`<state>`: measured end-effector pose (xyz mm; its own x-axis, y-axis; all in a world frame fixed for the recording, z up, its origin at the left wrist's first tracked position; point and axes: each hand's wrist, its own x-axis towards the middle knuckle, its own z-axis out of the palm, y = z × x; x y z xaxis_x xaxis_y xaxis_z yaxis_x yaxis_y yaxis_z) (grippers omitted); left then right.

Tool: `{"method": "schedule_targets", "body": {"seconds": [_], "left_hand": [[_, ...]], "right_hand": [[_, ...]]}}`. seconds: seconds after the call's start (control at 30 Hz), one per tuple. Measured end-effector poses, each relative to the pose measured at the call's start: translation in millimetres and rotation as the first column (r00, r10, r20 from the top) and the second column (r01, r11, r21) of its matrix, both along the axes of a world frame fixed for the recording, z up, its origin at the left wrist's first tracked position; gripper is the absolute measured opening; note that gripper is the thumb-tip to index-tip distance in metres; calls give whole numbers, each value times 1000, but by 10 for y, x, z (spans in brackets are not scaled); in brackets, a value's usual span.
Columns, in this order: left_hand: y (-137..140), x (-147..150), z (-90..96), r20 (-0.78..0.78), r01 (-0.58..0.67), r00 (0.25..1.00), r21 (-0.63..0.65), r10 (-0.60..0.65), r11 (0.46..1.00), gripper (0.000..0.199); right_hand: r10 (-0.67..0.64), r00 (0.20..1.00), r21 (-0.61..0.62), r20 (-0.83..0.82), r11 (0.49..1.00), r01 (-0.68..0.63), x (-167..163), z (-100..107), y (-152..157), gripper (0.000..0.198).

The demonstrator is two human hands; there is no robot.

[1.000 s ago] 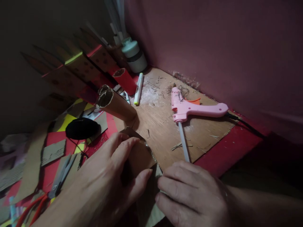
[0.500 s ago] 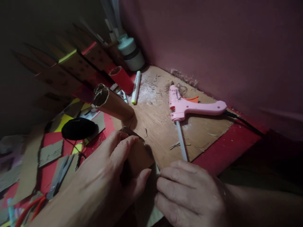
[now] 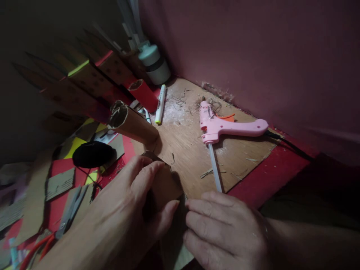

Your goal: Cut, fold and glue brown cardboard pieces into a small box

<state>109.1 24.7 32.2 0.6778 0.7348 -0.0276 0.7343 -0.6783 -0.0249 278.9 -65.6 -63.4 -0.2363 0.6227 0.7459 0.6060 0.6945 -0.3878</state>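
My left hand [image 3: 132, 202] is closed round a brown cardboard piece [image 3: 165, 183], thumb on the near side and fingers over the top. Below it lies a flat cardboard sheet [image 3: 177, 243], partly in my hand's shadow. At that sheet's right edge rests my right hand [image 3: 225, 228], its fingers curled and pressed together; whatever they grip is hidden. A pink glue gun [image 3: 236, 127] lies on its side beyond my right hand, its glue stick [image 3: 215, 168] pointing toward my knuckles. Behind the held piece stands a cardboard tube [image 3: 135, 125].
A highlighter [image 3: 161, 105], a red tube [image 3: 144, 95] and a lidded bottle [image 3: 154, 63] stand or lie farther back. To the left are orange-handled scissors [image 3: 66, 217], a black round object [image 3: 94, 153] and cardboard scraps [image 3: 60, 183]. A cable [image 3: 292, 146] runs right.
Both hands keep practically the same place and hold. The background has shifted very slightly left with the camera.
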Motion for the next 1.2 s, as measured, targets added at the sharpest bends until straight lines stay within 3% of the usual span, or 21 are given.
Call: {"method": "schedule_targets", "body": {"seconds": [0.27,0.53,0.83,1.0,1.2], "left_hand": [[21,58,-5,5,96,995,52,-96,994,33],[-29,128,25,-1,-13,1000,23,13,1000,40],[61,107,22,31,6,1000,-59,-5,998,46],[74,52,27,2,107,994,-8,-107,994,52],[16,-1,-28,91,46,995,3,-46,999,64]], "right_hand": [[19,999,-2,34,1000,-19,20,-6,5,26],[22,1000,10,-8,1000,-22,8,-25,5,25],[82,996,9,25,997,-82,45,-8,25,22],[88,996,25,-28,996,-87,59,8,41,22],[167,986,106,-8,980,-165,94,-4,123,21]]}}
